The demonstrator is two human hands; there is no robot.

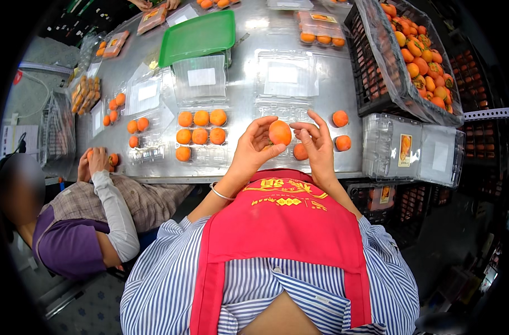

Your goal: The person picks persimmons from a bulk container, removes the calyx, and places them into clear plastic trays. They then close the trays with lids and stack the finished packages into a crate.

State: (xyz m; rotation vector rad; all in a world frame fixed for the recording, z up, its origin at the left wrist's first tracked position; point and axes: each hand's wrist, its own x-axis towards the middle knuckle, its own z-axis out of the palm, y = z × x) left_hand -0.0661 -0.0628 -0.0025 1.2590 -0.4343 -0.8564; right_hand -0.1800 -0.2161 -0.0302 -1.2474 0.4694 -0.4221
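An orange persimmon (280, 132) is held upright between the fingers and thumb of my left hand (255, 144), above an open clear plastic clamshell pack (260, 109). Just to its right my right hand (316, 144) has its fingers apart, with no fruit in its grasp. Another persimmon (300, 151) shows low between the hands, partly behind my right thumb. Two loose persimmons (340, 118) lie on the metal table to the right. To the left, an open clamshell pack (213, 155) holds several persimmons in its cups.
A black crate (365, 63) lined with plastic and full of persimmons stands at the right, beside stacked open packs (441, 150). A green tray (198, 35) lies farther back. At the left, a co-worker's hands (96, 161) hold a persimmon; another person's hands (142, 4) show at the top.
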